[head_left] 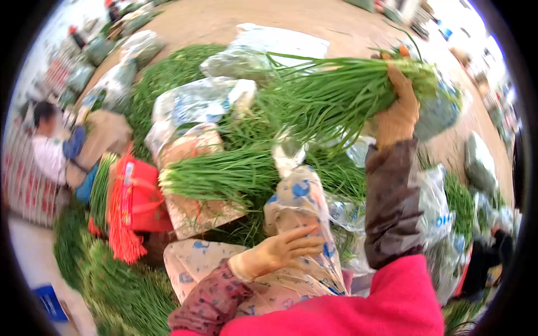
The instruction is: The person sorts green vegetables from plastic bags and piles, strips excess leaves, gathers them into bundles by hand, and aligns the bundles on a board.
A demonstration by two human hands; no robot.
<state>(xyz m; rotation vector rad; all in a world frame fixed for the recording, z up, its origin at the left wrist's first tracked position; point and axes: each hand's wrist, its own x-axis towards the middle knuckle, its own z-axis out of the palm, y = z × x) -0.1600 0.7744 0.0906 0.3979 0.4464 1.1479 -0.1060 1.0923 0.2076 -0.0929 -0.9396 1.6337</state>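
My right hand (399, 112), in a tan glove, is closed around a big bunch of green chives (342, 95) and holds it up at the upper right. The leaves point left and the pale root ends point right. Over my lap, my gloved left hand (283, 251) hovers with its fingers stretched out and nothing in them. In front of me a second bunch of chives (218, 175) lies on a board (204, 215), white ends to the left. Beside it stands a red container (148, 193) hung with red ties (124, 238).
Loose chives (129, 291) are heaped at the lower left. Clear plastic bags (196, 103) lie beyond the board, with a white sack (280, 42) farther off. Another person (53, 143) sits at the left. A filled bag (480, 162) rests on the floor at the right.
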